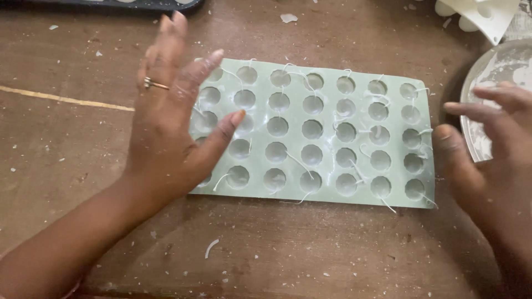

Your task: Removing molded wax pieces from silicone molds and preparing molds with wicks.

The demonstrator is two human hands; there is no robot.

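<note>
Scratched brown wooden table (332, 254), scattered white wax flakes (211, 247), pale green mould (327, 133)

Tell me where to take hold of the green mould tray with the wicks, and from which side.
Grip the green mould tray by its two short ends, one hand at each, coming in from left and right. It lies flat and long on the wooden table, and its rims are thin, bare strips. The left hand already covers the left end; the right hand is by the right edge. Probably avoid the loose wicks.
</note>
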